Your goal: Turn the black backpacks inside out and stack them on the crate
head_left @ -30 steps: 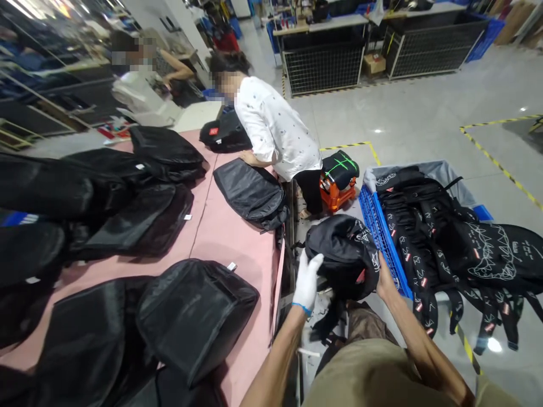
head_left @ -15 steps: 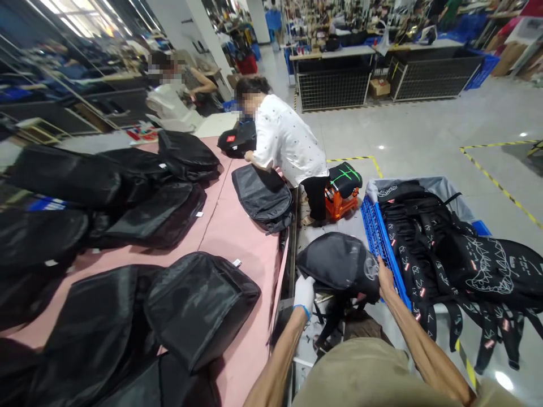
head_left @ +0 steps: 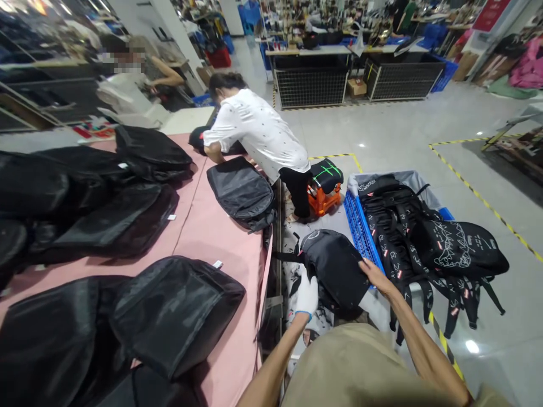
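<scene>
A black backpack [head_left: 336, 267] hangs in front of my body, between the pink-covered table and the blue crate. My left hand [head_left: 307, 295], in a white glove with a blue cuff, holds its left side; the fingertips are partly hidden against the dark cloth. Bare, my right hand [head_left: 376, 276] grips the right edge near the lower corner. A white line drawing shows at the pack's far end, and a strap sticks out to the left over the table's edge.
Several black bags lie on the pink table [head_left: 190, 237]. At right, a blue crate [head_left: 360, 226] is heaped with printed black backpacks [head_left: 453, 243]. A co-worker [head_left: 258, 127] in a white top leans over the table, near an orange stool [head_left: 323, 199]. Yellow-black tape marks the floor.
The backpack has been turned between my hands, so its drawn end now points away from me and a strap shows at left. The co-worker bends lower. My view has shifted right.
</scene>
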A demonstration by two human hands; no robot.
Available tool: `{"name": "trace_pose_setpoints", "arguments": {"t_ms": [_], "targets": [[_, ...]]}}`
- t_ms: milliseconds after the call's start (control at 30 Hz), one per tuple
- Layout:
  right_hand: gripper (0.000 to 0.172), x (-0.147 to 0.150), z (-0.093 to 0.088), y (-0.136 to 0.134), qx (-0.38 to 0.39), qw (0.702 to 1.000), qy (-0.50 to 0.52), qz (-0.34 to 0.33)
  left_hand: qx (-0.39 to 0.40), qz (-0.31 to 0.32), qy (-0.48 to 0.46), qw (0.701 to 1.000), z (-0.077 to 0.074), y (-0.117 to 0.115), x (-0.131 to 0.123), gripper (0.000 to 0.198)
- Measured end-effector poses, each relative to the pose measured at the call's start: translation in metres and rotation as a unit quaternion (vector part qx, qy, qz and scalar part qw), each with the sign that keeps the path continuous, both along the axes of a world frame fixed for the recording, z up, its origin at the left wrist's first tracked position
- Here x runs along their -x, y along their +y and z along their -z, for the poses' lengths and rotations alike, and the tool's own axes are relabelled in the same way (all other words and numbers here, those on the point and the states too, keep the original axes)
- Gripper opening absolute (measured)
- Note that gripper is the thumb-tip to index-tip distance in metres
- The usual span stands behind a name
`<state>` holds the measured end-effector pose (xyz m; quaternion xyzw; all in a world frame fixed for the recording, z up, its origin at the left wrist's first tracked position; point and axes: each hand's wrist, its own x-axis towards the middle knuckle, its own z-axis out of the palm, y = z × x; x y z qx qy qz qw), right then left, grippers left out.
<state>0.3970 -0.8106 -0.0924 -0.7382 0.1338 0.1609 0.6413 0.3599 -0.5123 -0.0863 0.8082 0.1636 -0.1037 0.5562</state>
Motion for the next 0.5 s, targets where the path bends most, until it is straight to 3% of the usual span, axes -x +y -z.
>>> {"name": "trace_pose_setpoints", "arguments": {"t_ms": [100,200,267,400,500], "targets": [[0.072,-0.006,-0.017,0.032,0.079,0.992,-0.028,-0.098,0.003,-0.028,0.021,0.999,0.007,0.015,0.01,0.061],[0.058,0.004,-0.025,0.061,0.175,0.976,-0.069,-0.111,-0.026,-0.057,0.05,0.997,0.006,0.025,0.021,0.059],[0.046,0.01,-0.028,0.074,0.236,0.962,-0.091,-0.107,-0.059,-0.053,0.052,0.995,-0.002,0.027,0.02,0.058],[0.047,0.006,-0.05,0.08,0.315,0.934,-0.128,-0.111,-0.091,-0.05,0.045,0.994,-0.042,0.021,0.006,0.053],[0.052,-0.009,-0.088,0.067,0.268,0.944,-0.178,-0.072,-0.081,-0.06,-0.045,0.994,-0.092,0.009,0.001,0.053]]}}
